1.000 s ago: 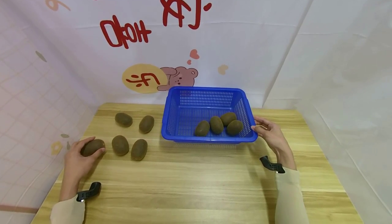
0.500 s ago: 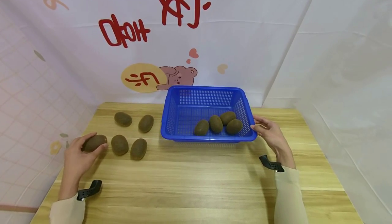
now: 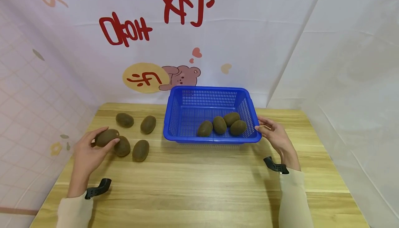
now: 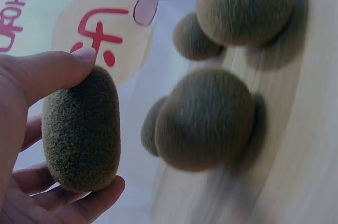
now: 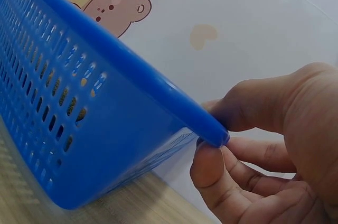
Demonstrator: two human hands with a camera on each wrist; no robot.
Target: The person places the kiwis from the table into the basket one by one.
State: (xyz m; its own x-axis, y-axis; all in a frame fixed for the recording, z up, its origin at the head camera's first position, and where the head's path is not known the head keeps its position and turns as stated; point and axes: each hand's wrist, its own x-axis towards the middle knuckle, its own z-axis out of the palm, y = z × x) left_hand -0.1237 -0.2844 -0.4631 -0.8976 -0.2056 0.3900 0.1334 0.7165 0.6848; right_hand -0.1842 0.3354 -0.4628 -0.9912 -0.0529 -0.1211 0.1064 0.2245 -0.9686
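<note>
My left hand grips a brown, fuzzy kiwi between thumb and fingers, lifted over the table's left side. In the head view that fruit overlaps another kiwi lying on the wood. Around it rest more kiwis: one to the right, plus a far pair, the left kiwi and the right kiwi. My right hand pinches the right rim of a blue plastic basket, thumb and fingers at its edge in the right wrist view. Several kiwis lie inside, toward the basket's front right.
The light wooden table meets a white printed cloth behind the basket. Cloth also hangs along the left and right sides. A black wrist camera mount sits on the left forearm, another mount on the right.
The left hand has raised its kiwi from the table and carried it to the right and away from me. The right hand stays at the basket's rim.
</note>
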